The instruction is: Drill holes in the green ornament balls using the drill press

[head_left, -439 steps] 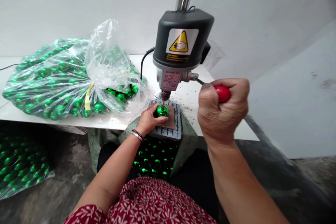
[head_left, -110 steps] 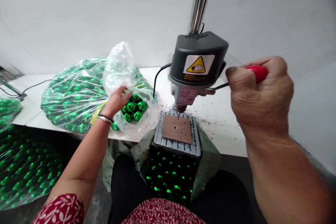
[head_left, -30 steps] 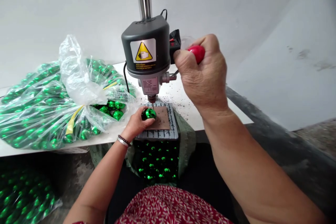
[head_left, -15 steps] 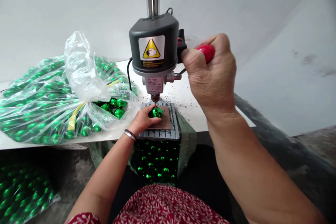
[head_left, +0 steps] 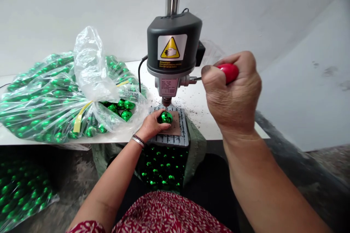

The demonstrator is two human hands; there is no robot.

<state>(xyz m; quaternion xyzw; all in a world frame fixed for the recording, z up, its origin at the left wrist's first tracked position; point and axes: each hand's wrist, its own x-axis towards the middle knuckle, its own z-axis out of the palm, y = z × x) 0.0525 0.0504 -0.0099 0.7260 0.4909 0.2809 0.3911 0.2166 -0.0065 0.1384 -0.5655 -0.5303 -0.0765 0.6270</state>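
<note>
Beneath the dark grey, smooth-cased drill press (head_left: 174,27), the left hand (head_left: 152,125) has its grip around a mirror-shiny green ball (head_left: 167,117), over a flat brown sheet (head_left: 176,126). Right of the press, the right hand (head_left: 235,98) grips a glossy red rounded knob (head_left: 229,73). Left of it, a crinkled clear plastic bag (head_left: 90,62) holds similar balls (head_left: 126,115).

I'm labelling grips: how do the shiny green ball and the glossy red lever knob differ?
The left hand holds the green ball between thumb and fingers; the right hand wraps the red knob. The ball sits below the black drill head, the knob beside it. Both shine.
</note>
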